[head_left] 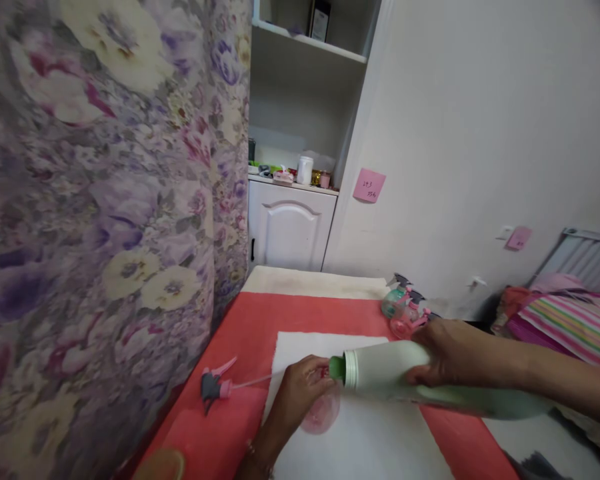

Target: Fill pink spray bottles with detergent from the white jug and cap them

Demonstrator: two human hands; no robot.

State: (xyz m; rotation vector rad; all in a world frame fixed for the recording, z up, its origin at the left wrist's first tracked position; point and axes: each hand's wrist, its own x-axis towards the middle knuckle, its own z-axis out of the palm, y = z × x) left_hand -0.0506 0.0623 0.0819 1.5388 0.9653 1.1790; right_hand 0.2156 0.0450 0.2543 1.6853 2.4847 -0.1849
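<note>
My right hand point(453, 357) grips a large white and green bottle point(390, 373) tipped on its side, its green spout pointing left. My left hand point(300, 393) is wrapped round a small clear pink bottle point(323, 413), holding its open neck right at the spout. The pink bottle's own spray trigger head point(215, 385) with its tube lies on the red cloth point(260, 313) to the left. Both hands hover over a white sheet point(360, 440) spread on that cloth.
Two more small spray bottles point(405, 310) stand at the far right of the red cloth by the wall. A floral curtain point(95, 213) hangs close on the left. A white cupboard point(287, 223) with jars stands behind. Striped fabric point(575, 320) lies at right.
</note>
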